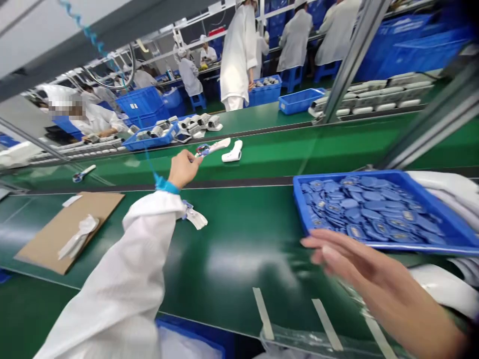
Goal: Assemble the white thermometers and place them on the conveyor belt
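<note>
My left hand (pixel 184 168), with a blue band at its wrist, reaches out over the green conveyor belt. Its fingers pinch the near end of a white plastic housing half (pixel 220 145), which shows blue and red parts inside. Just right of this lies a white gun-shaped housing (pixel 232 152) on the belt. Below my left wrist, another white housing half (pixel 196 218) with blue parts rests on the green worktable (pixel 239 249), partly hidden by the sleeve. My right hand (pixel 359 267) hovers, blurred, at the front edge of a blue tray (pixel 297 199), fingers stretched and holding nothing.
Several flat blue parts (pixel 370 204) fill the tray. On the left, a cardboard sheet (pixel 41 239) bears white pieces (pixel 80 234). Farther along the belt lies another white part (pixel 84 173). Metal posts (pixel 350 65) rise beyond. Co-workers in white coats (pixel 237 55) are across the line.
</note>
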`<state>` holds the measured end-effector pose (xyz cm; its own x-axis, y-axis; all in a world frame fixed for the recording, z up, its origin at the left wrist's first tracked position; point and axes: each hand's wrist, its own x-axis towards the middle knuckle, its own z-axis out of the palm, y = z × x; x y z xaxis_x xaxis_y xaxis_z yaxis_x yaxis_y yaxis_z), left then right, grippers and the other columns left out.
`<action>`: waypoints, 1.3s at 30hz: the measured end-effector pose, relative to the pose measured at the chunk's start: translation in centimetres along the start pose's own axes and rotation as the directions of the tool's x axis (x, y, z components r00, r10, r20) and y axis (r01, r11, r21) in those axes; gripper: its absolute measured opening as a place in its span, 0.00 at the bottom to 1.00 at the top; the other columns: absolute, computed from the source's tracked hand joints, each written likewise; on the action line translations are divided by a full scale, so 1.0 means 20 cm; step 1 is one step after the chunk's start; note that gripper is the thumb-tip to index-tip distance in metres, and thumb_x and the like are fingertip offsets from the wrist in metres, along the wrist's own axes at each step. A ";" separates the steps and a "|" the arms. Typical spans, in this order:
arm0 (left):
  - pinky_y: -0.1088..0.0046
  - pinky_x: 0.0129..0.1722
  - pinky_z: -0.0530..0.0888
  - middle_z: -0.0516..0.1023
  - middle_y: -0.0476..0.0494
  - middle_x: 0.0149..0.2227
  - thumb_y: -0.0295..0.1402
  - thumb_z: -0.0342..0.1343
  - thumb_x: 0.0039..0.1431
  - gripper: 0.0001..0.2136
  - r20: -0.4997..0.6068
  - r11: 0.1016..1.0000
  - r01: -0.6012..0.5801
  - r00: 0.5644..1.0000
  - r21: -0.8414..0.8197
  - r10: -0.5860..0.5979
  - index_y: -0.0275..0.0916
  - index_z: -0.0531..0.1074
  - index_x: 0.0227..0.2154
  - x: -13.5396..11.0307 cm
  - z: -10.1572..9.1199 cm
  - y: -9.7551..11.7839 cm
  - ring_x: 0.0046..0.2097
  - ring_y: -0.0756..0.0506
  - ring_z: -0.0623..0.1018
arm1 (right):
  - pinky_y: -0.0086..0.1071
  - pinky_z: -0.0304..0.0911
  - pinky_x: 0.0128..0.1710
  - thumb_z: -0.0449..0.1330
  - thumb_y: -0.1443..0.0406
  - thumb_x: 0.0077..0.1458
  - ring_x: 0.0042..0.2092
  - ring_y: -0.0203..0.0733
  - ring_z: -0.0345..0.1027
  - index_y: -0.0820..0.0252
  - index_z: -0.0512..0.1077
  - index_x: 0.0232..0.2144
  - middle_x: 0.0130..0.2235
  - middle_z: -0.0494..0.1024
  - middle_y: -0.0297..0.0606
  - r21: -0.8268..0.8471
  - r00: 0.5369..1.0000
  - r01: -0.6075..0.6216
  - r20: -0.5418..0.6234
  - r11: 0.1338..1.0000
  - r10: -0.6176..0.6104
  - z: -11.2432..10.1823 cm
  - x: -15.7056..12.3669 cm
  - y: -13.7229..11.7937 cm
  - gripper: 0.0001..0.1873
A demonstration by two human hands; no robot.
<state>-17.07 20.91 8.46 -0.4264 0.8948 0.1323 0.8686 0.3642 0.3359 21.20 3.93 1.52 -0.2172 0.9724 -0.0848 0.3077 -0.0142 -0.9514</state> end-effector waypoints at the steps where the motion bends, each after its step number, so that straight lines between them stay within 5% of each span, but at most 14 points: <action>1: 0.67 0.48 0.72 0.79 0.42 0.41 0.42 0.59 0.65 0.12 -0.010 0.995 -0.069 0.998 -0.066 0.068 0.36 0.71 0.41 -0.11 -0.03 0.01 0.45 0.43 0.78 | 0.37 0.78 0.42 0.60 0.44 0.60 0.46 0.49 0.79 0.50 0.76 0.53 0.55 0.80 0.45 0.138 0.996 -0.060 0.068 0.989 0.051 0.02 0.05 -0.08 0.27; 3: 0.69 0.41 0.72 0.79 0.45 0.38 0.42 0.64 0.59 0.15 -0.035 0.915 -0.232 0.972 -0.330 0.234 0.38 0.70 0.41 -0.40 -0.04 0.04 0.39 0.44 0.78 | 0.41 0.78 0.44 0.52 0.40 0.62 0.48 0.51 0.78 0.51 0.75 0.55 0.58 0.77 0.46 0.385 0.970 -0.193 0.215 0.903 0.116 0.06 0.13 -0.19 0.32; 5: 0.70 0.43 0.72 0.79 0.44 0.44 0.38 0.64 0.58 0.17 0.033 0.771 -0.223 0.953 -0.597 0.301 0.39 0.67 0.45 -0.73 0.05 0.06 0.44 0.44 0.78 | 0.43 0.77 0.44 0.49 0.39 0.63 0.46 0.51 0.78 0.53 0.75 0.55 0.55 0.78 0.47 0.433 0.931 -0.275 0.344 0.859 0.125 0.10 0.16 -0.22 0.34; 7: 0.70 0.46 0.73 0.78 0.43 0.48 0.35 0.65 0.56 0.21 0.219 0.640 -0.021 0.931 -0.768 0.293 0.40 0.66 0.49 -1.02 0.18 0.07 0.48 0.44 0.78 | 0.42 0.75 0.41 0.53 0.41 0.63 0.41 0.49 0.78 0.56 0.78 0.48 0.47 0.82 0.45 0.264 0.909 -0.245 0.397 0.933 0.126 0.13 0.11 -0.17 0.30; 11: 0.71 0.41 0.72 0.79 0.42 0.44 0.39 0.69 0.53 0.22 0.522 0.498 0.295 0.747 -0.815 0.412 0.37 0.71 0.48 -1.35 0.36 0.10 0.43 0.44 0.77 | 0.42 0.68 0.52 0.55 0.47 0.66 0.48 0.48 0.75 0.51 0.78 0.48 0.46 0.82 0.38 -0.096 0.935 -0.017 0.351 0.995 0.050 0.12 -0.09 0.00 0.22; 13: 0.71 0.40 0.70 0.79 0.43 0.40 0.42 0.67 0.56 0.17 0.541 0.507 0.295 0.710 -0.810 0.451 0.36 0.75 0.43 -1.40 0.38 0.13 0.40 0.46 0.75 | 0.42 0.66 0.55 0.54 0.49 0.67 0.52 0.48 0.73 0.47 0.76 0.53 0.51 0.80 0.37 -0.160 0.946 0.047 0.325 0.986 0.007 0.09 -0.17 0.06 0.20; 18: 0.74 0.35 0.67 0.78 0.50 0.34 0.40 0.67 0.57 0.12 0.527 0.587 0.204 0.718 -0.783 0.454 0.38 0.76 0.38 -1.47 0.34 0.23 0.35 0.49 0.72 | 0.40 0.66 0.48 0.56 0.51 0.66 0.49 0.46 0.72 0.48 0.77 0.47 0.49 0.79 0.37 -0.296 0.989 0.144 0.079 0.944 -0.127 0.06 -0.23 0.09 0.15; 22: 0.73 0.37 0.66 0.79 0.53 0.35 0.37 0.65 0.61 0.07 0.421 0.658 -0.041 0.737 -0.752 0.528 0.41 0.76 0.39 -1.51 0.31 0.28 0.35 0.49 0.73 | 0.38 0.58 0.39 0.54 0.59 0.69 0.38 0.42 0.68 0.53 0.75 0.33 0.36 0.78 0.35 -0.516 0.924 0.337 0.020 0.788 -0.382 0.07 -0.24 -0.02 0.14; 26: 0.72 0.42 0.67 0.80 0.52 0.38 0.35 0.62 0.64 0.05 0.296 0.688 -0.198 0.795 -0.699 0.529 0.42 0.75 0.40 -1.49 0.30 0.29 0.40 0.48 0.75 | 0.38 0.54 0.38 0.52 0.62 0.70 0.36 0.41 0.66 0.56 0.72 0.33 0.35 0.76 0.35 -0.645 0.854 0.372 -0.045 0.668 -0.518 0.02 -0.29 -0.12 0.14; 29: 0.71 0.43 0.68 0.80 0.49 0.38 0.35 0.59 0.66 0.05 0.317 0.681 -0.078 0.843 -0.728 0.435 0.41 0.75 0.41 -1.45 0.31 0.27 0.40 0.47 0.76 | 0.38 0.56 0.37 0.51 0.55 0.70 0.36 0.43 0.67 0.56 0.71 0.32 0.33 0.75 0.37 -0.707 0.871 0.240 -0.146 0.666 -0.468 -0.08 -0.29 -0.01 0.17; 33: 0.73 0.33 0.70 0.80 0.42 0.38 0.44 0.56 0.66 0.16 0.528 0.475 0.324 0.751 -0.818 0.397 0.36 0.74 0.46 -1.41 0.32 0.24 0.35 0.47 0.76 | 0.39 0.56 0.31 0.47 0.47 0.68 0.33 0.47 0.68 0.56 0.73 0.32 0.32 0.75 0.41 -0.804 0.905 0.050 -0.215 0.593 -0.367 -0.20 -0.29 0.33 0.26; 36: 0.75 0.27 0.65 0.79 0.42 0.34 0.49 0.61 0.61 0.21 0.610 0.412 0.469 0.714 -0.782 0.345 0.33 0.76 0.43 -1.40 0.34 0.23 0.30 0.48 0.75 | 0.41 0.62 0.36 0.54 0.50 0.66 0.38 0.50 0.70 0.58 0.73 0.44 0.37 0.75 0.45 -0.814 0.858 -0.011 -0.306 0.581 -0.413 -0.31 -0.34 0.51 0.20; 39: 0.76 0.29 0.68 0.80 0.41 0.35 0.49 0.65 0.57 0.23 0.632 0.383 0.520 0.724 -0.764 0.278 0.32 0.75 0.43 -1.40 0.36 0.24 0.32 0.48 0.76 | 0.44 0.57 0.33 0.58 0.49 0.63 0.41 0.57 0.69 0.56 0.76 0.44 0.41 0.77 0.51 -0.886 0.785 -0.230 -0.413 0.402 -0.461 -0.45 -0.39 0.57 0.19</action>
<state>0.85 -0.63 -0.47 0.0920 0.9117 -0.4004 -0.0815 0.4076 0.9095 34.78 -1.68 -6.05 0.0700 0.8663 0.4947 0.9947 -0.0231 -0.1004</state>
